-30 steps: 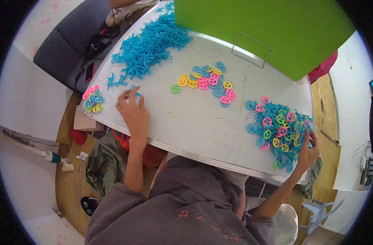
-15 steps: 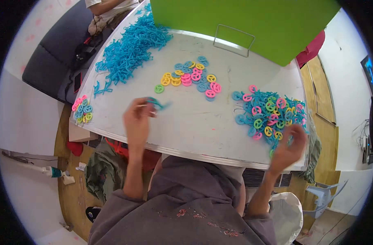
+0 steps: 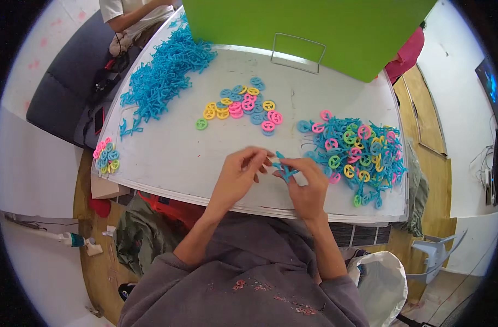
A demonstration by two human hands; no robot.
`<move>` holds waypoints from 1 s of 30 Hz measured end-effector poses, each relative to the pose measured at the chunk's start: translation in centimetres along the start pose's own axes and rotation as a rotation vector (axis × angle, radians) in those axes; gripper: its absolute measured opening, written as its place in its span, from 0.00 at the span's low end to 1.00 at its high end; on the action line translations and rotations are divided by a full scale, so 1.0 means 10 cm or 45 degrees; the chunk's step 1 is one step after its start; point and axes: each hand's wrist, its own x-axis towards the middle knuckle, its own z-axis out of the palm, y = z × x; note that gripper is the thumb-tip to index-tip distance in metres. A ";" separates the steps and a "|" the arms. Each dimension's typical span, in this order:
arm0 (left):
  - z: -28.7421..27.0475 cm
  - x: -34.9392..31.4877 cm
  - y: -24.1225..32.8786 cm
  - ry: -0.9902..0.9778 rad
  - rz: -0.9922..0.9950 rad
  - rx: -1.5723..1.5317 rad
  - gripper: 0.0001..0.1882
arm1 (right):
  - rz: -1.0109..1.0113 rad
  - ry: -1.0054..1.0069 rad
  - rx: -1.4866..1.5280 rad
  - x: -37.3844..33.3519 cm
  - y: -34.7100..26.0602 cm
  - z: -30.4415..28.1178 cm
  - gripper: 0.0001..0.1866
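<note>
In front of me, near the table's front edge, my right hand [image 3: 309,188] pinches a blue branched plastic piece [image 3: 285,168] between thumb and fingers. My left hand [image 3: 239,177] is close on its left, fingers curled together by the piece; whatever they may hold is hidden. Beyond both hands lies a loose group of small plastic wheels in yellow, pink and blue [image 3: 236,105], with one green wheel [image 3: 201,124] apart at its left. To the right of my right hand is a heap of blue pieces mixed with coloured wheels [image 3: 358,150].
A large heap of blue branched pieces [image 3: 164,68] covers the table's far left. Several wheels [image 3: 106,156] sit at the left edge. A green board [image 3: 309,32] with a wire handle [image 3: 298,53] stands at the back. Another person's arm [image 3: 134,17] shows at the upper left.
My left hand has moved right, and my right hand has come left from the mixed heap. Both now meet in front of me, with a blue piece in the right hand.
</note>
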 end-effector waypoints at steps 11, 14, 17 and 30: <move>-0.03 0.78 -0.14 0.175 0.839 1.329 0.10 | 0.685 0.137 0.680 -0.09 0.21 -0.05 0.02; 0.00 0.59 0.01 0.232 0.716 1.010 0.08 | 0.790 0.155 0.811 -0.08 0.20 -0.06 0.02; 0.07 0.25 0.09 0.110 0.189 0.202 0.08 | 0.806 0.147 0.770 -0.11 0.24 -0.05 0.03; 0.26 -0.09 -0.04 0.068 0.173 -0.180 0.10 | 0.707 0.021 0.644 -0.17 0.21 0.01 0.04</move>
